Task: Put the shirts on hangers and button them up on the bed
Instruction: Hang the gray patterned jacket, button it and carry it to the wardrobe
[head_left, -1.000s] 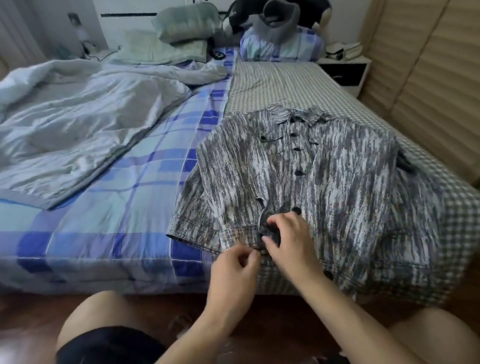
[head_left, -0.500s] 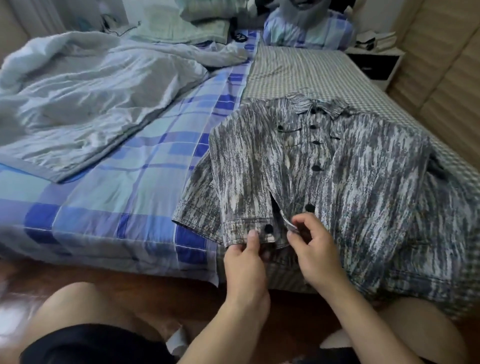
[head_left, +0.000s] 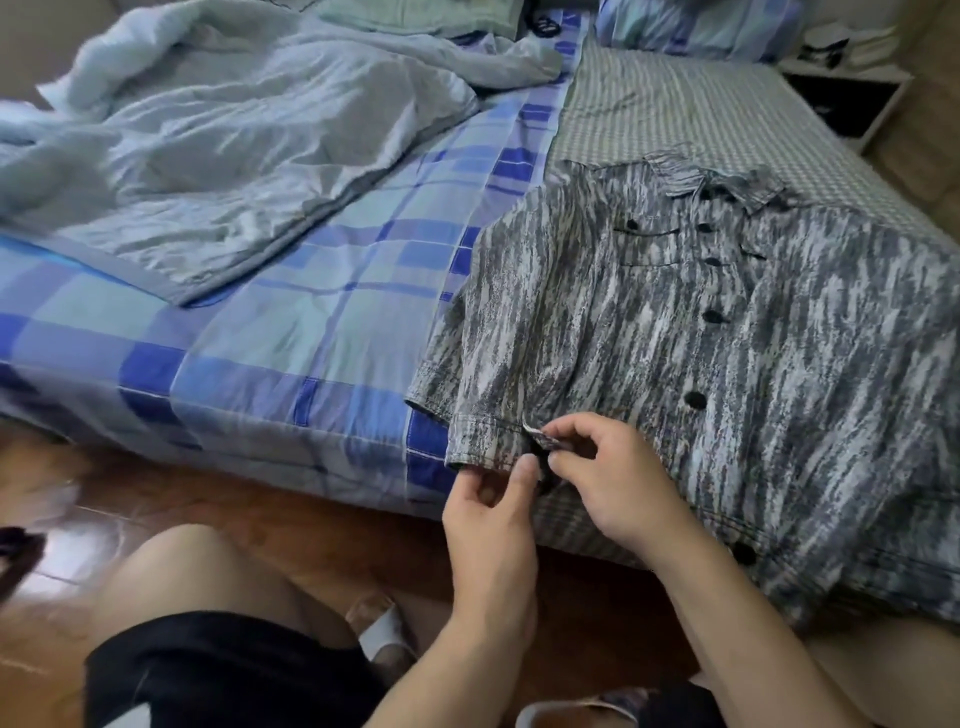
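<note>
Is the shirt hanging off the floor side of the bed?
Yes: the shirt lies on the bed, its hem draping over the near edge.

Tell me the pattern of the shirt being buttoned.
The shirt has grey-and-white streaks with black buttons, seen in the head view.

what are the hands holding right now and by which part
Both hold the grey patterned shirt at its bottom hem by the front opening: left hand on one edge, right hand pinching the other.
</note>
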